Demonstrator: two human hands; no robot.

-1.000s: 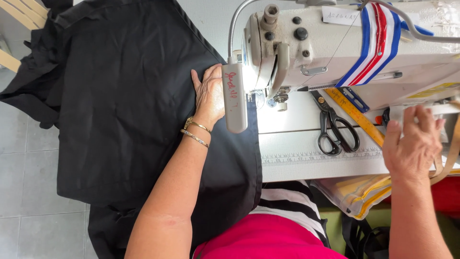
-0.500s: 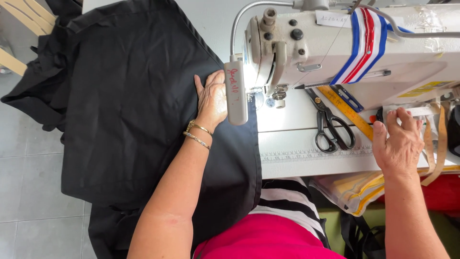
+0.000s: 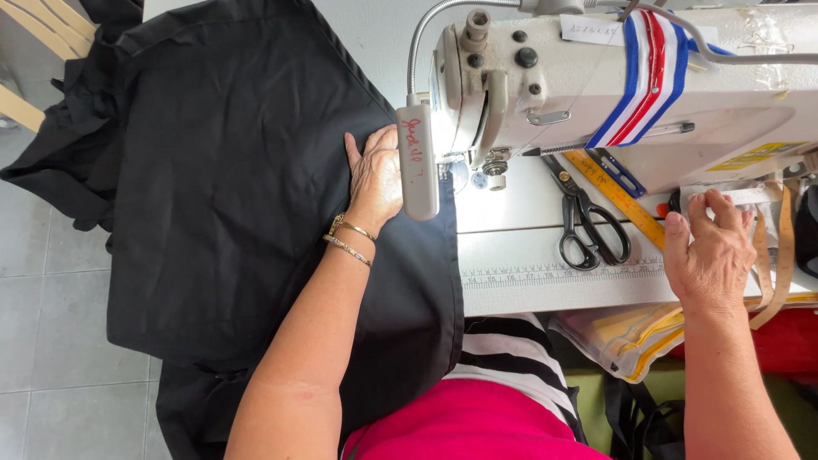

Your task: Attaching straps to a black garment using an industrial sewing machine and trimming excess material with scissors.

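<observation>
A large black fabric point(image 3: 230, 170) lies spread over the left of the white sewing table point(image 3: 528, 285) and hangs off its front edge. My left hand point(image 3: 375, 175) presses flat on the fabric, fingers together, just left of the presser foot point(image 3: 492, 166) of the white sewing machine point(image 3: 596, 85). Two thin bracelets point(image 3: 349, 238) sit on that wrist. My right hand point(image 3: 711, 255) rests at the machine's right end, fingertips on a white strip by the base, gripping nothing that I can see.
Black scissors point(image 3: 588, 226) and a yellow ruler point(image 3: 618, 200) lie on the table under the machine arm. A grey lamp head point(image 3: 419, 162) hangs by the needle. A beige tape point(image 3: 771, 264) drapes at right. Wooden slats point(image 3: 25, 34) stand far left over a tiled floor.
My right hand has come down from a raised, spread pose and moved left onto the table by the machine's right end. My left hand stays on the fabric.
</observation>
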